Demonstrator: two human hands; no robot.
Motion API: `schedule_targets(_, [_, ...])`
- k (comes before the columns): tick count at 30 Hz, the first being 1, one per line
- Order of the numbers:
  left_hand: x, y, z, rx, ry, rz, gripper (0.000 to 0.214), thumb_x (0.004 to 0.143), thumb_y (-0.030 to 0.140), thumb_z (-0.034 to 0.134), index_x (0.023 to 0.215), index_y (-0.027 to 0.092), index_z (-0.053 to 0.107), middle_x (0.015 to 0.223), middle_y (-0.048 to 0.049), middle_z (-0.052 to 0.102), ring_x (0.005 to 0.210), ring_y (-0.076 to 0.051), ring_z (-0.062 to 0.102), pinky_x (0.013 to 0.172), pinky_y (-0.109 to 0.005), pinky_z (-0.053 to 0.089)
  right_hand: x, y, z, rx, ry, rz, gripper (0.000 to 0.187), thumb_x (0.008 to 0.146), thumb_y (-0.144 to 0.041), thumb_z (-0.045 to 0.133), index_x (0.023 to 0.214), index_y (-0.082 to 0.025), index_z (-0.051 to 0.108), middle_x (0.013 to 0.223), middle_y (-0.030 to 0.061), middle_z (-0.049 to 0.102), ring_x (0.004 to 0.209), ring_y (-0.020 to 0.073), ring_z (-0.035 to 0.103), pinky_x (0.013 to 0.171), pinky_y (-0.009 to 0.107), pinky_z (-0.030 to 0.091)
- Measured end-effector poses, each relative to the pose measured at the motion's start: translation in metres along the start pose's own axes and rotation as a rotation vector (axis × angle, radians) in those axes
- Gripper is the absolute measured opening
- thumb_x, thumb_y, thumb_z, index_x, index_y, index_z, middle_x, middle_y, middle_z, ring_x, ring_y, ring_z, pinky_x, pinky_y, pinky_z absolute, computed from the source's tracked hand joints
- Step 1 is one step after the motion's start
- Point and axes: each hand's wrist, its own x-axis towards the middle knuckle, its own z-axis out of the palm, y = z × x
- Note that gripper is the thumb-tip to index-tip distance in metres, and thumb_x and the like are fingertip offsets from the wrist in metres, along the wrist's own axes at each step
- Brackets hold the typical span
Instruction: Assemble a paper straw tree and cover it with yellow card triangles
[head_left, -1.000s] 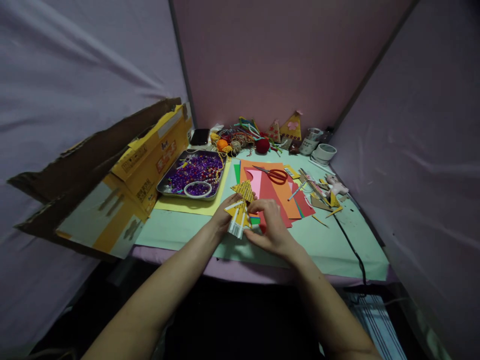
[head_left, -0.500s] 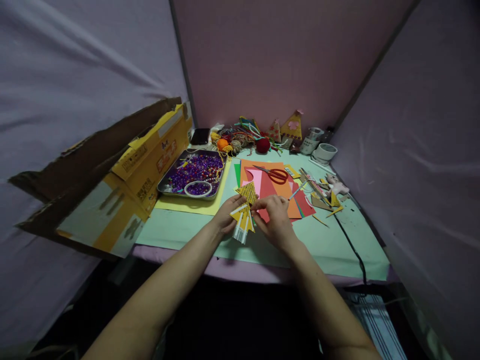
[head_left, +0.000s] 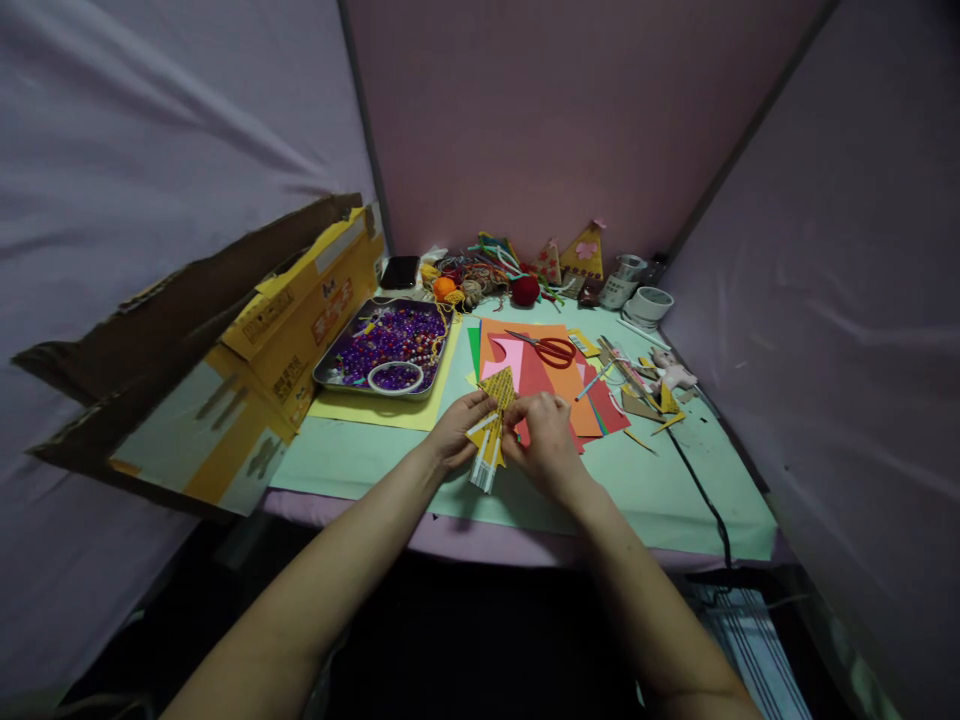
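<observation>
A yellow tree-shaped cardboard cutout [head_left: 491,432], with printed lettering and white strips, is held up above the front of the table. My left hand [head_left: 459,430] grips its left edge, the thumb lying on the face. At its right edge my right hand [head_left: 546,440] is closed, thumb and fingertips pinched against the cutout. My fingers hide part of that edge. Just beyond the hands, sheets of orange, red and pink paper [head_left: 525,375] lie stacked, with red-handled scissors [head_left: 553,350] on top.
Left stands a metal tray [head_left: 319,375] of purple beads beside a cut yellow cardboard box [head_left: 277,350]. Yarn balls [head_left: 525,291] and decorated triangles [head_left: 585,252] sit at the back. Cardboard scraps [head_left: 645,395], a white cup [head_left: 651,303] and a black cable [head_left: 701,485] are at the right.
The cutout has turned slightly and shifted a little to the right, so its face looks narrower. Both hands keep their hold, and the right fingers have curled in closer.
</observation>
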Motion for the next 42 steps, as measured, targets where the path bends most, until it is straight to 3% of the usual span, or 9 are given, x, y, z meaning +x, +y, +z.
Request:
schedule_targets(11, [0.002, 0.006, 0.002, -0.114, 0.063, 0.018, 0.023, 0.079, 0.021, 0.067, 0.097, 0.007, 0.067, 0.092, -0.0135, 0.073, 0.089, -0.023, 0.07, 0.088, -0.035, 0.054, -0.01, -0.006, -0.013, 0.037, 0.043, 0.007, 0.022, 0.078, -0.005, 0.054, 0.088, -0.023, 0.045, 0.081, -0.0014, 0.061, 0.077, 0.0174, 0.054, 0.082, 0.036, 0.032])
schedule_targets(18, [0.004, 0.013, 0.004, -0.326, 0.133, 0.098, 0.029, 0.086, 0.02, 0.059, 0.114, 0.011, 0.061, 0.1, -0.0129, 0.07, 0.094, -0.022, 0.069, 0.091, -0.038, 0.055, -0.03, -0.006, -0.046, -0.006, 0.116, 0.072, 0.02, 0.081, -0.009, 0.055, 0.093, -0.022, 0.047, 0.084, -0.0008, 0.062, 0.077, 0.0166, 0.054, 0.084, 0.037, 0.033])
schedule_targets(21, [0.005, 0.014, 0.004, -0.362, 0.122, 0.077, 0.033, 0.086, 0.024, 0.059, 0.117, 0.013, 0.06, 0.104, -0.0135, 0.069, 0.095, -0.023, 0.069, 0.09, -0.039, 0.055, -0.032, 0.016, -0.066, -0.129, 0.193, 0.152, 0.015, 0.081, -0.014, 0.057, 0.092, -0.022, 0.049, 0.085, 0.0006, 0.062, 0.077, 0.0172, 0.053, 0.083, 0.037, 0.034])
schedule_targets(25, [0.005, 0.012, 0.002, -0.318, 0.104, 0.083, 0.035, 0.084, 0.027, 0.062, 0.116, 0.014, 0.06, 0.104, -0.0128, 0.069, 0.097, -0.024, 0.068, 0.09, -0.041, 0.055, -0.031, 0.066, -0.09, -0.443, 0.282, 0.412, 0.011, 0.082, -0.023, 0.055, 0.093, -0.02, 0.054, 0.086, 0.0049, 0.061, 0.081, 0.0222, 0.052, 0.083, 0.042, 0.031])
schedule_targets(30, [0.002, 0.009, 0.003, -0.238, 0.074, 0.09, 0.031, 0.078, 0.023, 0.067, 0.108, 0.014, 0.063, 0.102, -0.0121, 0.07, 0.098, -0.024, 0.068, 0.093, -0.041, 0.054, -0.033, 0.101, -0.092, -0.517, 0.265, 0.639, 0.019, 0.082, -0.018, 0.048, 0.096, -0.019, 0.061, 0.09, 0.0156, 0.062, 0.09, 0.0295, 0.051, 0.079, 0.048, 0.029])
schedule_targets(34, [0.002, 0.006, 0.004, -0.162, 0.087, 0.125, 0.025, 0.074, 0.02, 0.072, 0.097, 0.011, 0.066, 0.096, -0.0106, 0.072, 0.092, -0.022, 0.07, 0.093, -0.039, 0.053, -0.028, 0.069, -0.075, -0.241, 0.22, 0.541, 0.025, 0.08, -0.017, 0.046, 0.101, -0.021, 0.059, 0.105, 0.0128, 0.061, 0.1, 0.0295, 0.053, 0.084, 0.047, 0.038])
schedule_targets(36, [0.001, 0.004, 0.005, -0.103, 0.081, 0.151, 0.028, 0.071, 0.022, 0.076, 0.095, 0.011, 0.068, 0.097, -0.0099, 0.073, 0.091, -0.022, 0.07, 0.093, -0.037, 0.053, -0.022, 0.038, -0.066, 0.041, 0.121, 0.452, 0.021, 0.083, -0.025, 0.052, 0.104, -0.022, 0.057, 0.102, 0.0086, 0.063, 0.095, 0.0252, 0.056, 0.085, 0.043, 0.043])
schedule_targets(38, [-0.001, 0.003, 0.005, -0.033, 0.076, 0.171, 0.034, 0.067, 0.026, 0.08, 0.095, 0.011, 0.069, 0.099, -0.0108, 0.073, 0.092, -0.022, 0.07, 0.093, -0.037, 0.052, -0.013, 0.005, -0.057, 0.216, -0.022, 0.397, 0.033, 0.08, -0.034, 0.064, 0.11, -0.023, 0.054, 0.109, 0.0082, 0.062, 0.101, 0.0247, 0.056, 0.087, 0.041, 0.045])
schedule_targets(42, [-0.003, 0.002, 0.006, 0.076, 0.07, 0.178, 0.046, 0.06, 0.034, 0.085, 0.097, 0.011, 0.071, 0.097, -0.0125, 0.074, 0.094, -0.025, 0.069, 0.093, -0.038, 0.05, -0.001, -0.037, -0.043, 0.22, -0.17, 0.307, 0.063, 0.065, -0.04, 0.079, 0.118, -0.023, 0.049, 0.115, 0.0095, 0.059, 0.107, 0.0278, 0.053, 0.088, 0.042, 0.045])
